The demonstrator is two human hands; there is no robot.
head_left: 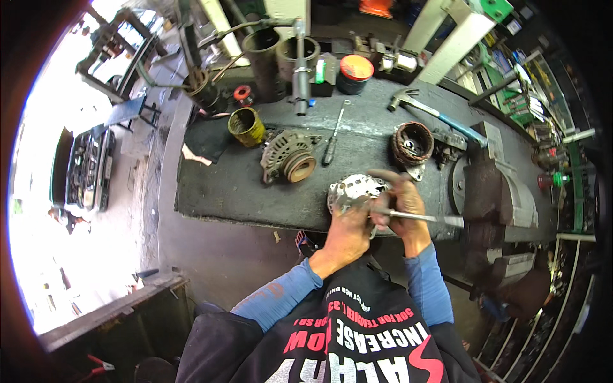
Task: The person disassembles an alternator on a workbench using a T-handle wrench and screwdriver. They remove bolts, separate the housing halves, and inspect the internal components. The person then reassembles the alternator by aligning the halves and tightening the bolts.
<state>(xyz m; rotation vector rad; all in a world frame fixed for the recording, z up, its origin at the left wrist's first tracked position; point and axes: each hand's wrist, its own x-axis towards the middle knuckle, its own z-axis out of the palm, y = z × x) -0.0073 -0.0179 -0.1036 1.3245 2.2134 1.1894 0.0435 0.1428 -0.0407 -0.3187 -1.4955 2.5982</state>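
Observation:
My left hand [350, 233] is closed on a silver cast-metal alternator housing [356, 187] at the bench's front edge. Beside it, my right hand [407, 205] is closed around a slim metal-shafted tool [418, 216] that points right and ends in a flat, pale tip. Its exact kind is blurred. Farther left lies an alternator [287, 156] with its rusty pulley facing up. A screwdriver [334, 135] rests behind my hands. To the right rear stands a ring-shaped part with copper windings [412, 143], next to a small dark metal part [449, 148].
A large bench vise [501, 195] occupies the right side. Behind are a blue-handled hammer [440, 115], a red-lidded tub [355, 73] and metal cylinders [262, 64]. A yellow can [246, 127] stands left on the dark workbench [217, 185]. Outside at left is a vehicle [89, 167].

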